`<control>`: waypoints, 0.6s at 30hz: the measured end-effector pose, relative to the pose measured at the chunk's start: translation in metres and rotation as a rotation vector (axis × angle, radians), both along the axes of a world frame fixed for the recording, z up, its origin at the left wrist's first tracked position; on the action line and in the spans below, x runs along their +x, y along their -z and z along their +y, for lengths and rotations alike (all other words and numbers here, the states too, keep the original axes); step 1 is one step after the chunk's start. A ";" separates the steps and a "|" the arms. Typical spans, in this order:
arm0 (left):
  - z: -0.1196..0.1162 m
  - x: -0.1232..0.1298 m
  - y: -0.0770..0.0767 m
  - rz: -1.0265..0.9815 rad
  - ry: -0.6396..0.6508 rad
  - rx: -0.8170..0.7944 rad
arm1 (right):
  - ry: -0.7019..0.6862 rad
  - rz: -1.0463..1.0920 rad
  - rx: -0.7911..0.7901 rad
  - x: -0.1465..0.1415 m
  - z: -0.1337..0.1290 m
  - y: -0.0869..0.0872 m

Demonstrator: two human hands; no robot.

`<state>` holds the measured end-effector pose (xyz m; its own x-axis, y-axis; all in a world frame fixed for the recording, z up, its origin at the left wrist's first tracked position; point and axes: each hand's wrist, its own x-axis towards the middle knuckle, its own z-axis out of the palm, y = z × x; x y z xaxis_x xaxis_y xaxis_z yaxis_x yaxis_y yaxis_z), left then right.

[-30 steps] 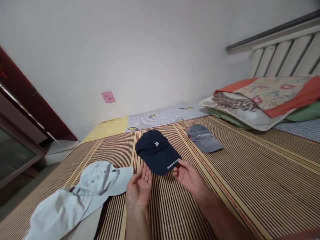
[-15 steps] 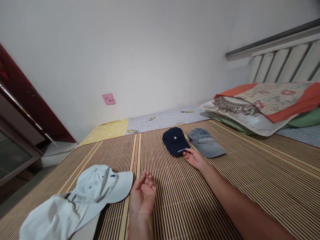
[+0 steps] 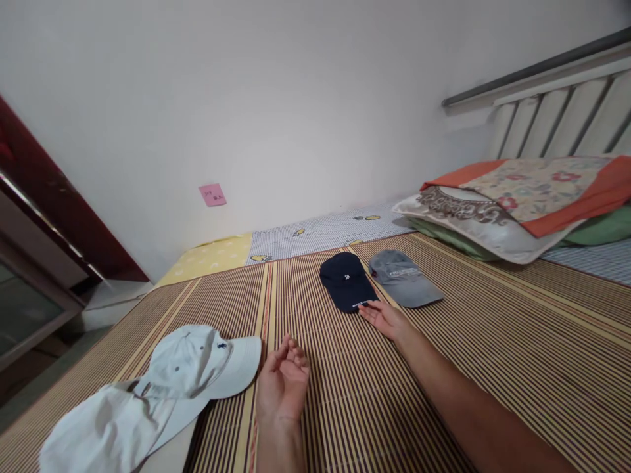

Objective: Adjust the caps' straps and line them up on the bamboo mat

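A navy cap (image 3: 345, 279) with small white lettering lies on the striped bamboo mat (image 3: 340, 407). My right hand (image 3: 383, 318) is at the front edge of its brim, the fingers pinching or touching that edge. Just right of the navy cap rests a grey cap (image 3: 404, 279). My left hand (image 3: 284, 378) is palm up with slightly curled, parted fingers and holds nothing. Beside it on the left is a white cap (image 3: 190, 361) with a small dark logo, its brim near my left wrist. Another white cap (image 3: 101, 430) lies at the lower left, overlapping the first.
Pillows (image 3: 473, 223) with an orange floral cover (image 3: 537, 190) lie at the right, below a radiator (image 3: 557, 115) and a grey pipe (image 3: 532, 67). A pink note (image 3: 212, 195) is stuck on the white wall (image 3: 296, 118). A pale flat object (image 3: 170, 450) sits under the lower white cap.
The navy cap's brim has shifted slightly toward me, with my right hand moving along at its edge. My left hand has barely moved.
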<state>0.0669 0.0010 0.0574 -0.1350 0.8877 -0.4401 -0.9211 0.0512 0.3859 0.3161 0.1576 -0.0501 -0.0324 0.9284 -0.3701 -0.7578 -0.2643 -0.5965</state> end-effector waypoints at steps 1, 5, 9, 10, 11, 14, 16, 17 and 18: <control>0.000 0.000 0.000 -0.001 0.000 0.001 | 0.003 -0.001 -0.007 -0.001 -0.001 0.001; 0.000 0.000 0.001 -0.009 0.002 0.002 | 0.020 0.002 -0.026 -0.002 -0.003 0.002; 0.000 0.000 0.000 -0.016 0.001 0.002 | 0.037 0.002 -0.039 -0.003 -0.003 0.002; 0.000 0.000 0.000 -0.018 0.002 0.000 | 0.039 0.001 -0.040 -0.003 -0.003 0.002; 0.001 -0.001 0.000 -0.020 0.003 -0.001 | 0.041 -0.001 -0.041 -0.003 -0.003 0.002; 0.001 -0.001 0.002 -0.022 0.003 -0.002 | 0.041 -0.004 -0.041 -0.002 -0.004 0.003; 0.001 -0.001 0.003 -0.023 0.000 -0.002 | 0.035 -0.008 -0.040 -0.002 -0.004 0.004; 0.001 -0.001 0.003 -0.024 0.000 0.000 | 0.033 -0.011 -0.040 -0.002 -0.004 0.004; 0.001 -0.002 0.004 -0.024 0.000 0.002 | 0.031 -0.016 -0.040 -0.002 -0.004 0.004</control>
<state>0.0654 0.0017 0.0537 -0.1239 0.8889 -0.4410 -0.9302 0.0507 0.3636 0.3140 0.1533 -0.0541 0.0020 0.9135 -0.4069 -0.7565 -0.2648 -0.5980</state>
